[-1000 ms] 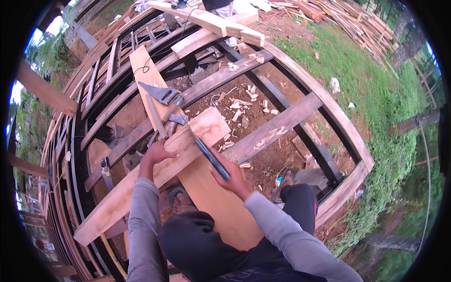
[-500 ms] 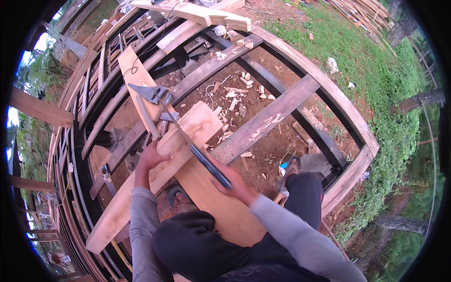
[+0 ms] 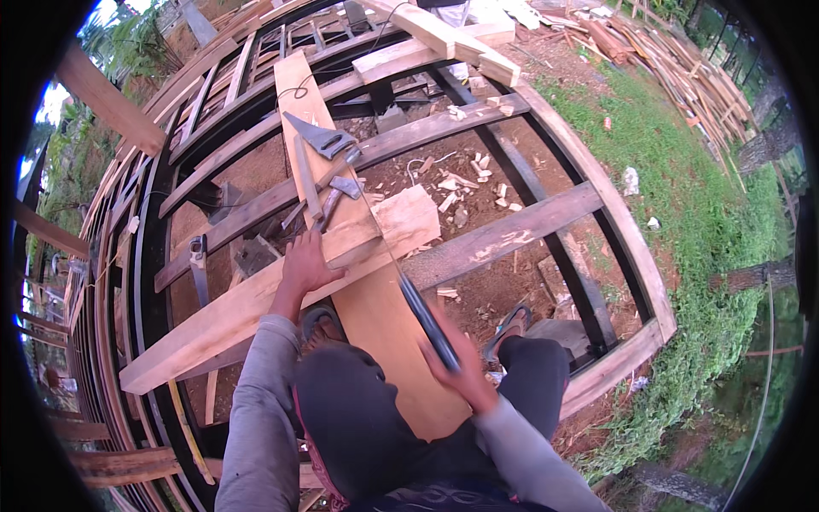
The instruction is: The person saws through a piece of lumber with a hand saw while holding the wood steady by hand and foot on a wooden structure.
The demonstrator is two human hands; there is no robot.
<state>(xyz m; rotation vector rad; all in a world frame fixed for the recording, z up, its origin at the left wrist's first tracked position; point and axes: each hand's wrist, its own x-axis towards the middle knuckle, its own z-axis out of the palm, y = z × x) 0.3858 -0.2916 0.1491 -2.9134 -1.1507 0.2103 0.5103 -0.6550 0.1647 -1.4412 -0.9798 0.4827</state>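
My left hand (image 3: pixel 309 266) grips the upper side of a thick wooden beam (image 3: pixel 213 328) lying slantwise across a wide plank (image 3: pixel 392 358). Near its right end the beam has a darker cut face beside my thumb. My right hand (image 3: pixel 456 358) is wrapped round the black handle of a machete (image 3: pixel 429 322). The machete's thin blade, seen almost edge-on, points up and left along the beam's far end. Beyond the beam, a handsaw (image 3: pixel 322 138) lies on the plank, with a hammer (image 3: pixel 345 187) and a narrow wood strip (image 3: pixel 307 183) close by.
A dark metal frame with wooden crosspieces (image 3: pixel 512 224) surrounds me. Wood chips (image 3: pixel 461 183) litter the soil inside it. A second saw (image 3: pixel 199 266) hangs at a crosspiece on the left. Stacked timber (image 3: pixel 661 72) lies at the far right, past the grass (image 3: pixel 682 205).
My right hand and the machete have moved down and right relative to the beam. My left hand stays on the beam. The whole view has shifted somewhat.
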